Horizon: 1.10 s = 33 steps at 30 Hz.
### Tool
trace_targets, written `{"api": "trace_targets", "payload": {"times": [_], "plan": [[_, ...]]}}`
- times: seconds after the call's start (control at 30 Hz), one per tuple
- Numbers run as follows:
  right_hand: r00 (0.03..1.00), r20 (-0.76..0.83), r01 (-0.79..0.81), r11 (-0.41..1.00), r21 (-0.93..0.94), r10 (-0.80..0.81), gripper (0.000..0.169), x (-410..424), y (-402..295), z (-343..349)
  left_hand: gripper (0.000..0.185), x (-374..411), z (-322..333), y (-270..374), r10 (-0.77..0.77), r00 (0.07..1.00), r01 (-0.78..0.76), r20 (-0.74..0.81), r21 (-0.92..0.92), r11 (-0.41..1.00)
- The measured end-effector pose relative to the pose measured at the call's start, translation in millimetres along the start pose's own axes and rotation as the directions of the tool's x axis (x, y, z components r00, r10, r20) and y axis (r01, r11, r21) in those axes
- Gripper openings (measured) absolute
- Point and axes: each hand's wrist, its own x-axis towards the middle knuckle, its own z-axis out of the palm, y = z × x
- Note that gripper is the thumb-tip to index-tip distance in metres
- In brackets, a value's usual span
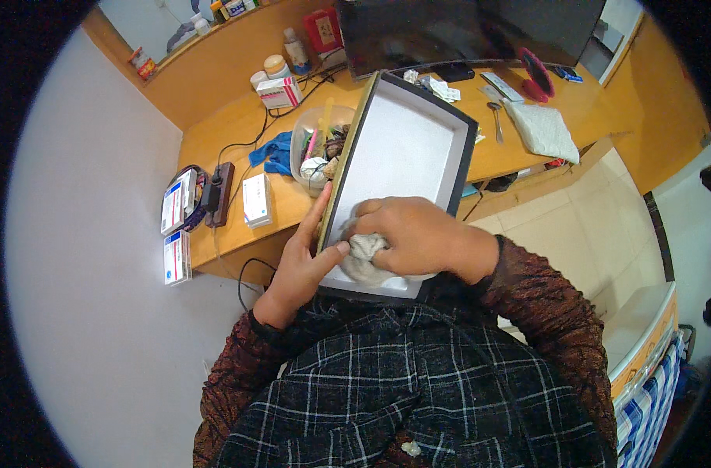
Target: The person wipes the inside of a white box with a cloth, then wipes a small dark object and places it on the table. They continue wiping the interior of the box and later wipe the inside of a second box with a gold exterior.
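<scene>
An open box tray (pixel 397 140) with a white inside and black edges is held tilted in front of my torso. My left hand (pixel 308 251) grips its left wall, with the thumb over the rim and the fingers along the outer side. Inside, at the lower left corner, my right hand (pixel 417 237) is closed on a bunched pale cloth (pixel 367 248) that lies against the white bottom. Part of the cloth is hidden under my right fingers. Just behind the box's left wall stands a clear plastic tub (pixel 300 146) with a comb and small items.
The wooden desk (pixel 215 140) holds medicine boxes (pixel 257 200), a power strip (pixel 219 196), blue cloth (pixel 278 153), cables and jars. A large monitor (pixel 449 32) stands behind. To the right are a spoon (pixel 497 121), a pink mirror (pixel 536 76) and a folded white cloth (pixel 542 130).
</scene>
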Motion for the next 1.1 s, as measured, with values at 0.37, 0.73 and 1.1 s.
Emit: {"api": "trace_targets", "payload": {"times": [0.37,0.73,1.1], "plan": [[0.872,-0.474,-0.184,0.818,-0.545,-0.121,0.054,19,45,-57,0.091,-3,2,5,0.004,1.000,-0.004,-0.006,0.088,0.996],[0.789,-0.573,-0.309,0.666,-0.679,-0.219,0.022,25,55,-64,0.092,-3,6,12,0.068,0.998,-0.066,0.000,0.231,0.971],[0.826,-0.329,-0.560,0.595,-0.577,0.458,0.026,10,62,-64,0.093,-14,11,4,0.001,0.998,0.006,-0.063,0.114,0.993]]}}
